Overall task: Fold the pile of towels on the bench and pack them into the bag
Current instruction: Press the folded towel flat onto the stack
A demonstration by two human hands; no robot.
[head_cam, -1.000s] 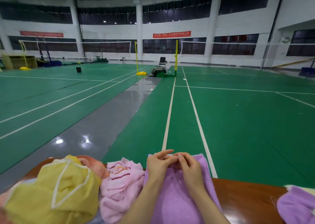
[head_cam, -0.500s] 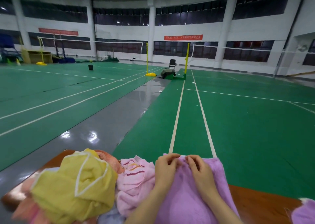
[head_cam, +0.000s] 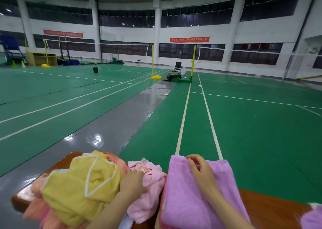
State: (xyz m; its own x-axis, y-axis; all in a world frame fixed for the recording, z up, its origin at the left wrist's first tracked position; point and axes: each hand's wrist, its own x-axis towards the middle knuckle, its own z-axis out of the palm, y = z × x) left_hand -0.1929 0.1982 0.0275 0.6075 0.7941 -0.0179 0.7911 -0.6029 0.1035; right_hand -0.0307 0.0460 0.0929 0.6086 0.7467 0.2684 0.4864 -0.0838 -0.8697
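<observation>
head view: purple towel (head_cam: 196, 202) lies flat on the bench (head_cam: 271, 209) and looks folded. coloured edges show under its left side, likely a stack of done ones. right hand (head_cam: 200, 174) pinches its far edge, fingers curled. left hand (head_cam: 133, 182) is on the pink towel (head_cam: 149, 199) just left of the purple towel; can't tell if it grips. further left, yellow towel (head_cam: 81, 185) and orange towel (head_cam: 115, 161) sit crumpled. bag not in view. judgement: several folds left, packing not started.

Towel pile (head_cam: 81, 181) on bench (head_cam: 271, 209) left, folded towel (head_cam: 191, 202) right
</observation>
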